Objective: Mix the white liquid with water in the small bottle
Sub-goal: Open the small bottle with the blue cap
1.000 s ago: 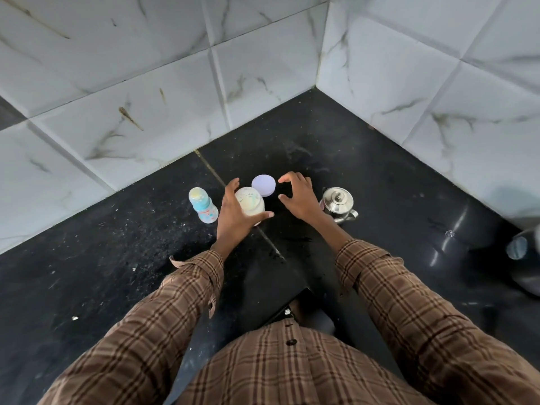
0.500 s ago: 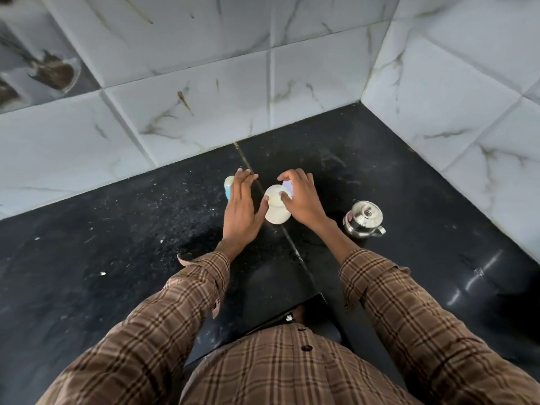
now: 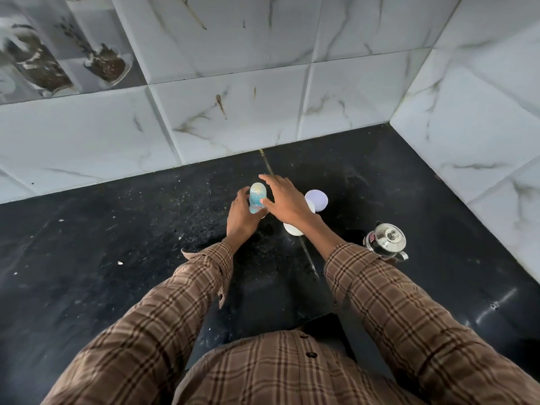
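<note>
Head view. The small bottle (image 3: 257,200), pale blue with a rounded cap, stands upright on the black surface (image 3: 117,244) near the tiled back wall (image 3: 233,112). The left hand (image 3: 242,217) sits at the bottle's left and near side, fingers curled round its lower body and gripping it. The right hand (image 3: 287,203) reaches across from the right with fingers spread and fairly straight; its thumb lies against the bottle's right side and its fingertips extend beyond the cap, so the bottle stands between the two hands. Whether the right hand's fingers press on the cap cannot be told.

Beneath the right wrist, partly hidden, stands a white jar (image 3: 293,229); only its near rim and a strip of its far side show. Just beyond and to the right of the right hand lies a round pale lilac lid (image 3: 317,200), touching or overlapping the jar's far edge. Well to the right of the right forearm stands a small steel pot (image 3: 385,241) with a knobbed lid. Both sleeves (image 3: 380,287) are brown plaid.
</note>
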